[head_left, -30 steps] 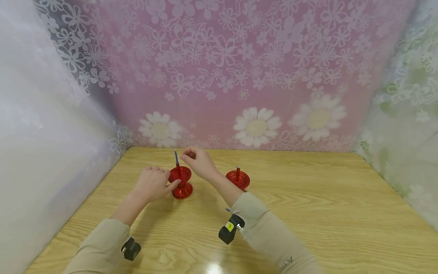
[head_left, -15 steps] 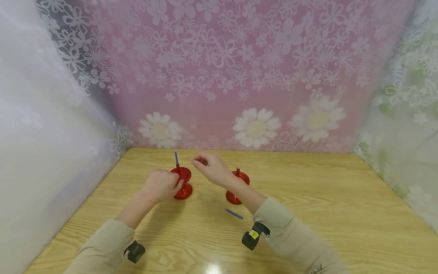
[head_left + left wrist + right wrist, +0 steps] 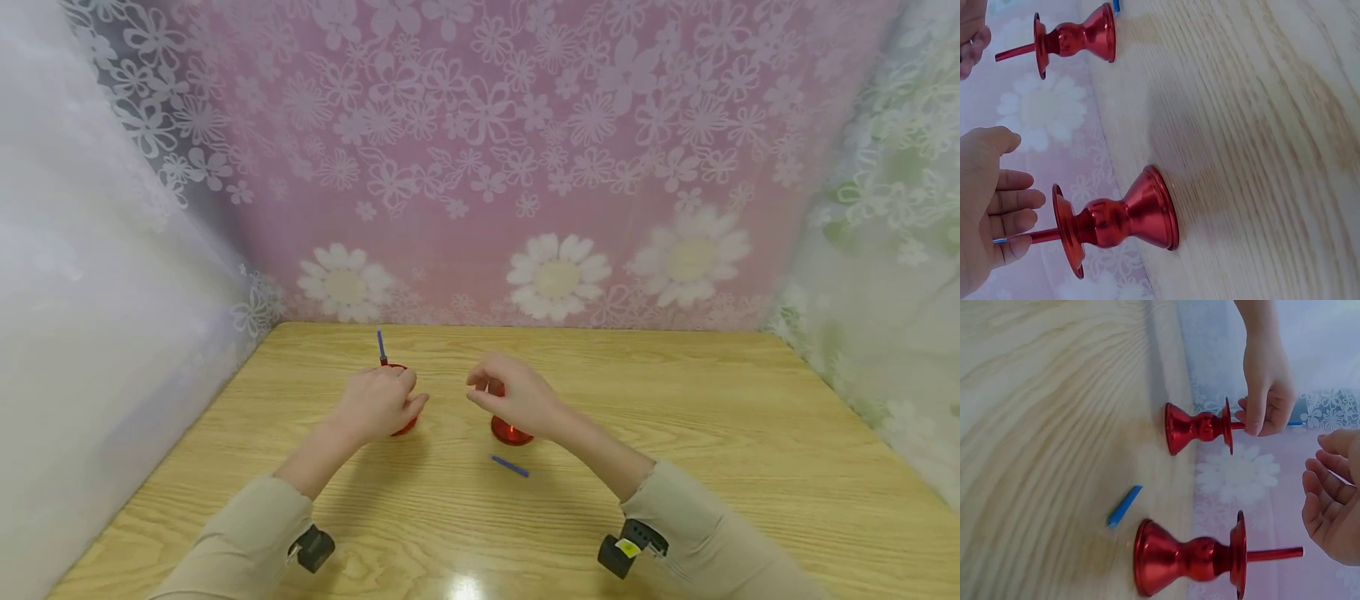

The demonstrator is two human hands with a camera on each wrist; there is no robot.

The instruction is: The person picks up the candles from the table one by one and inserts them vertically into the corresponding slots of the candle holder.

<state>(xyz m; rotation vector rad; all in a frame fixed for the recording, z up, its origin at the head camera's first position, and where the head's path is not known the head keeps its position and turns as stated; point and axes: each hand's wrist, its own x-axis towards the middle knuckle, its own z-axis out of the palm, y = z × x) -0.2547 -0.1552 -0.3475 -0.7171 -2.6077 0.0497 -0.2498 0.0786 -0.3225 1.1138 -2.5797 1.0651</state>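
Two red metal candlesticks stand on the table. A thin blue candle (image 3: 381, 344) rises upright from the tube of the left candlestick (image 3: 1110, 222). My left hand (image 3: 377, 403) is over that candlestick, its loosely bent fingers (image 3: 1016, 200) beside the tube and gripping nothing. The right candlestick (image 3: 1204, 559) has a bare tube. Near its top hovers my right hand (image 3: 521, 398), fingers (image 3: 1329, 478) loosely curled with nothing between them; in the head view this hand hides most of the candlestick. A second blue candle (image 3: 510, 466) lies on the wood in front of it.
The wooden table (image 3: 712, 433) reaches back to a pink flowered cloth (image 3: 450, 167), with pale cloth sides at left and right. A black wrist camera (image 3: 311, 548) sits at the left cuff, another camera (image 3: 618, 554) at the right cuff.
My right hand has moved right and down, away from the upright candle to the right candlestick. My left hand has shifted right across the left candlestick. The loose candle has come into full view.
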